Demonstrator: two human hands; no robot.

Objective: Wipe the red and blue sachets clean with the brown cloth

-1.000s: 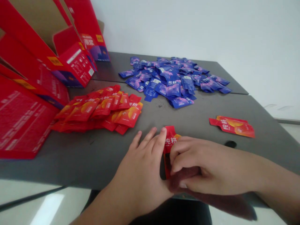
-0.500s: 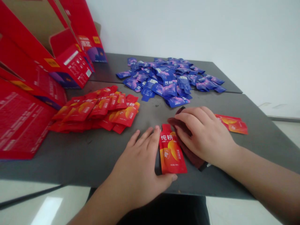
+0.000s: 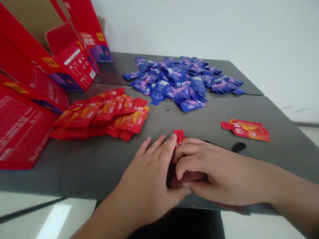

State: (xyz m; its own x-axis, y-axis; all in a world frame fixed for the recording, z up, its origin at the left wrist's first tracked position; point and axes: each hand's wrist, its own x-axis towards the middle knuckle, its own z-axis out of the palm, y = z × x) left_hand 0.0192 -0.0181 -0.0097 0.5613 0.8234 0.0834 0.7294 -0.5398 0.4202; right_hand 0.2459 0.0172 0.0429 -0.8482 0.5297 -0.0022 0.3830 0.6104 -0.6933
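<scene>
On the dark table a red drink pouch [image 3: 178, 134] lies flat between my hands, only its spout end and some white lettering showing. My left hand [image 3: 152, 176] rests along the pouch's left side, fingers stretched out and apart, thumb near the lower end. Bent over the pouch, my right hand [image 3: 211, 169] grips a dark brown cloth [image 3: 191, 176] and presses it onto the pouch. Most of the cloth and pouch is hidden under the fingers; a black end sticks out to the right. Another red pouch [image 3: 249, 129] lies apart, farther right.
A heap of red pouches [image 3: 107, 111] lies left of my hands. Behind them many blue-purple pouches [image 3: 183, 92] are piled loosely. Red cardboard boxes [image 3: 74, 64], one with a raised flap, stand along the left. The table [image 3: 211, 121] has a seam across it and ends before a white wall.
My right hand has moved left and toward me with the cloth, from beside the pouch onto it, covering most of it. The red pouch at right is now fully uncovered. My left hand has hardly moved.
</scene>
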